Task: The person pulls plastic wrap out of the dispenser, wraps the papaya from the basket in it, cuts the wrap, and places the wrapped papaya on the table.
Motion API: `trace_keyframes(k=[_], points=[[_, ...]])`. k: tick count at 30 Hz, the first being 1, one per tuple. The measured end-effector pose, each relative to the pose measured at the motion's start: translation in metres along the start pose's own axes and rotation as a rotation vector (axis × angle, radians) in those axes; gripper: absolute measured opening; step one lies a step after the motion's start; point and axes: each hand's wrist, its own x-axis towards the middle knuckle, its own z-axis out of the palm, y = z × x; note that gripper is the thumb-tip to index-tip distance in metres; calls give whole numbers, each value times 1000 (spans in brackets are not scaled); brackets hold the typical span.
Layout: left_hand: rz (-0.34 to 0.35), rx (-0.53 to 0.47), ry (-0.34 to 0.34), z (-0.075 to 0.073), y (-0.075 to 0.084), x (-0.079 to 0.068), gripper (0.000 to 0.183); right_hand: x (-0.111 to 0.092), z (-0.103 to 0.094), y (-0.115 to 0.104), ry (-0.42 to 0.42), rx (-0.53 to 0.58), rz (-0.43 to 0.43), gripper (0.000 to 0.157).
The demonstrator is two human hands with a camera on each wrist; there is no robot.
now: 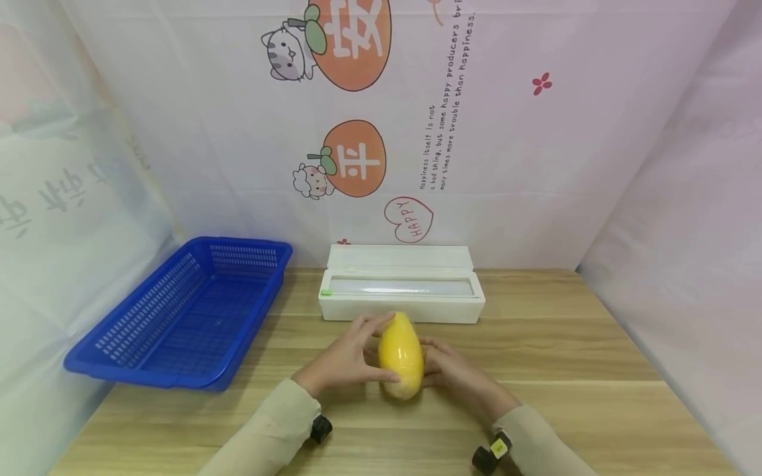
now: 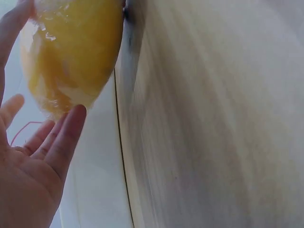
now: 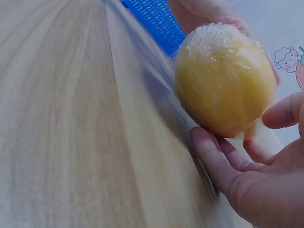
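Observation:
A yellow mango [image 1: 402, 350], wrapped in shiny clear film, is held upright between both hands. My left hand [image 1: 348, 356] spans its left side, with fingers at the top end and thumb near the bottom. In the left wrist view the fingertips of the left hand [image 2: 35, 166] touch the wrapped surface. From the right, my right hand [image 1: 455, 373] cups the mango, its fingers partly hidden behind it. Fingertips of the right hand [image 3: 266, 180] meet the film in the right wrist view. Wrinkled film gathers at one end of the mango [image 3: 223, 80].
Behind the hands stands a white cling film box [image 1: 401, 311], lid raised, with a green slider [image 1: 325, 292] at its left. A blue plastic basket [image 1: 241, 337] sits at the left on the wooden table [image 1: 536, 350]. Printed white cloth [image 1: 506, 145] hangs around the table.

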Motion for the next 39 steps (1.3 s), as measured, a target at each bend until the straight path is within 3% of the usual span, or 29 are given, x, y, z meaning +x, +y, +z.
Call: trace_keyframes(k=[3, 11, 15, 24, 39], points=[[-21, 56, 6, -2, 0, -1, 108, 0, 0, -1, 22, 16, -4, 71], [-38, 73, 29, -3, -2, -2, 108, -5, -1, -1, 78, 29, -29, 66], [-29, 73, 44, -3, -3, -2, 108, -8, -3, -2, 80, 39, -18, 70], [-12, -44, 30, -2, -8, -2, 102, -10, -4, -4, 62, 33, -9, 76], [38, -204, 21, 6, -13, 0, 104, -7, 0, -12, 46, 37, -43, 68]])
